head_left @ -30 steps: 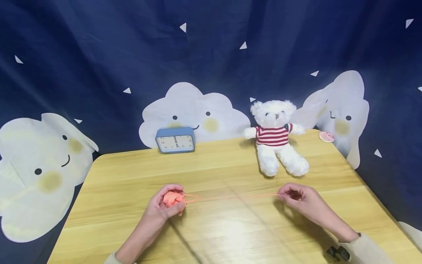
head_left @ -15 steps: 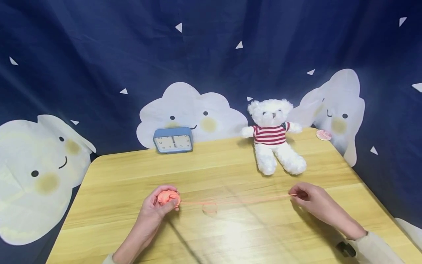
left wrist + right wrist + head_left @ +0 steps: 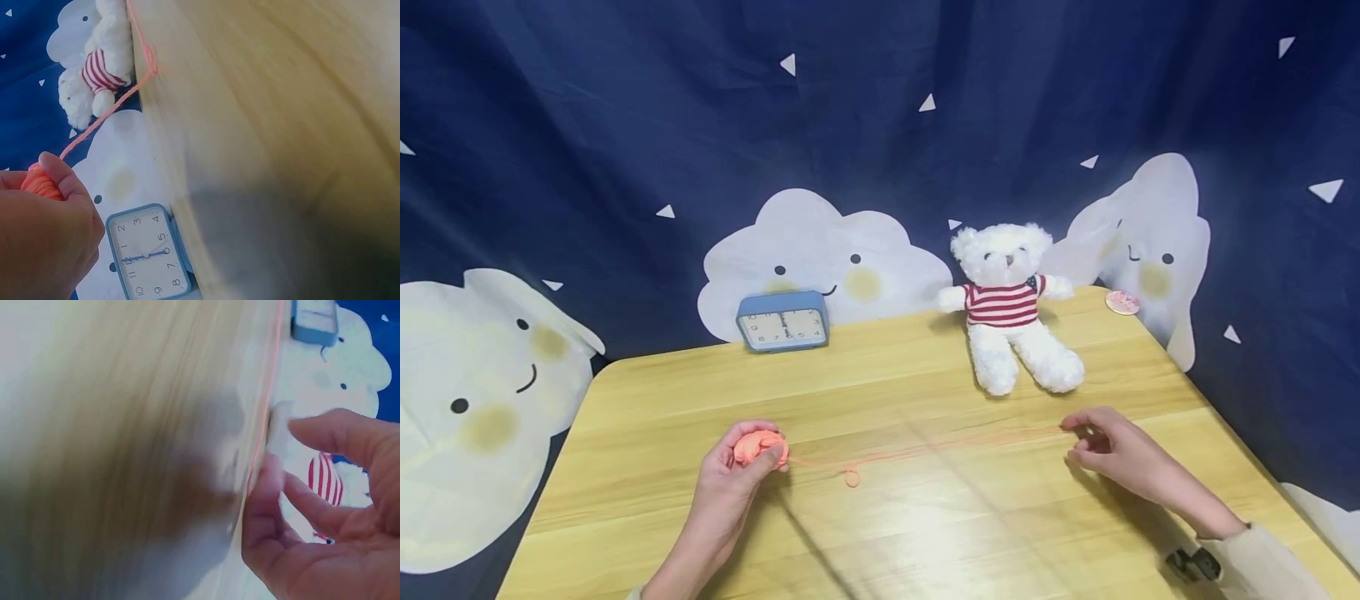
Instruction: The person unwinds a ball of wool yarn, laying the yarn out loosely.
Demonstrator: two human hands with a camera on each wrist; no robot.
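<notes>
My left hand (image 3: 730, 479) grips a ball of coral-orange yarn (image 3: 760, 450), fingers behind it and thumb across its front. A strand of yarn (image 3: 917, 450) runs from the ball over the wooden table (image 3: 685, 392) toward my right hand, with a small loop (image 3: 852, 477) partway along. In the left wrist view, the thumb presses on the wound yarn (image 3: 41, 182). My right hand (image 3: 1123, 458) is at the strand's far end, thumb apart from the bent fingers. The right wrist view shows the strand (image 3: 270, 394) reaching the outer side of a finger (image 3: 265, 500).
A white teddy bear (image 3: 1003, 308) in a striped shirt sits at the back right of the table. A blue clock (image 3: 783, 322) stands at the back left. Near the back right corner lies a pink round disc (image 3: 1122, 302). Behind hangs a dark blue cloud-patterned curtain (image 3: 865, 108).
The right hand has moved away from the left, drawing the strand longer; its thumb and fingers have since parted. The loop has shrunk and dropped lower. The view has shifted slightly.
</notes>
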